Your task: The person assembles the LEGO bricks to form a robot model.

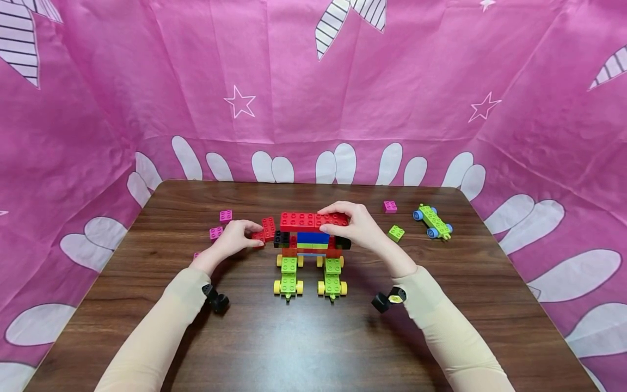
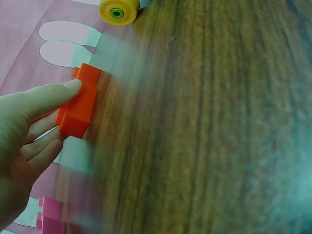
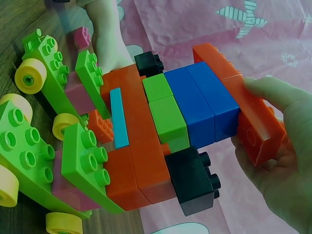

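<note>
A toy-brick build stands mid-table on two green wheeled bases (image 1: pixel 288 283) with yellow wheels. Red bricks (image 1: pixel 303 219) form its top, over blue bricks (image 3: pixel 195 102), green bricks (image 3: pixel 168 122) and a black brick (image 3: pixel 190 178) at each side. My right hand (image 1: pixel 360 226) grips the right end of that red top, thumb in front. To the left of the build, my left hand (image 1: pixel 232 238) pinches a red brick (image 2: pixel 80 105) between thumb and fingers, low at the table. Another red brick (image 1: pixel 268 224) is right beside it; whether the two are joined I cannot tell.
Pink bricks (image 1: pixel 226 216) lie on the left of the brown table (image 1: pixel 235 348), one partly behind the left wrist. At the right are a pink brick (image 1: pixel 389 207), a green brick (image 1: pixel 396 233) and a green wheeled base (image 1: pixel 433 220) with blue wheels. A pink cloth (image 1: pixel 294 81) hangs behind.
</note>
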Tool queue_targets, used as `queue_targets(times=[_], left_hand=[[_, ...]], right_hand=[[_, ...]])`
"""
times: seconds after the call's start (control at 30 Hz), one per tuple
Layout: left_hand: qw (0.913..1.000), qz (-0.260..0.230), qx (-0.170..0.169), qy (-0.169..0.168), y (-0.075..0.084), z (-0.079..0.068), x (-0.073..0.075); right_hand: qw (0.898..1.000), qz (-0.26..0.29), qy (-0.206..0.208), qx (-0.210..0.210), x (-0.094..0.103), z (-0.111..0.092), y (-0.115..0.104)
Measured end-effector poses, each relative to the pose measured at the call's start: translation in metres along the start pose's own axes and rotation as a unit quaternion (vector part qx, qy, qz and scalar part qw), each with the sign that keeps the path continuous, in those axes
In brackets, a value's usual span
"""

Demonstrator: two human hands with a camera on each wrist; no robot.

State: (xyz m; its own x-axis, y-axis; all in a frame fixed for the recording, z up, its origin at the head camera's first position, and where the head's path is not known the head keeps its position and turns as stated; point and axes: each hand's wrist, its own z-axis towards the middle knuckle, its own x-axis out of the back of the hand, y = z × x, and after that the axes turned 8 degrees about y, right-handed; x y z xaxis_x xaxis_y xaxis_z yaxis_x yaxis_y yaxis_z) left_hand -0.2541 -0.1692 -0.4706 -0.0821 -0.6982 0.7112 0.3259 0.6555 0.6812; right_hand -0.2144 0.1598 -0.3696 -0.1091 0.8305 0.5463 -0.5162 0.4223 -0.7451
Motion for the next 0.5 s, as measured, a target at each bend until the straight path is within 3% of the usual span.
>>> queue_targets(times=[0.5], left_hand=[[0.9999,0.001,0.016,-0.004,-0.001,-0.007,0.012]], right_hand=[[1.0,0.003,-0.001,-0.005,-0.001,0.0,0.001]])
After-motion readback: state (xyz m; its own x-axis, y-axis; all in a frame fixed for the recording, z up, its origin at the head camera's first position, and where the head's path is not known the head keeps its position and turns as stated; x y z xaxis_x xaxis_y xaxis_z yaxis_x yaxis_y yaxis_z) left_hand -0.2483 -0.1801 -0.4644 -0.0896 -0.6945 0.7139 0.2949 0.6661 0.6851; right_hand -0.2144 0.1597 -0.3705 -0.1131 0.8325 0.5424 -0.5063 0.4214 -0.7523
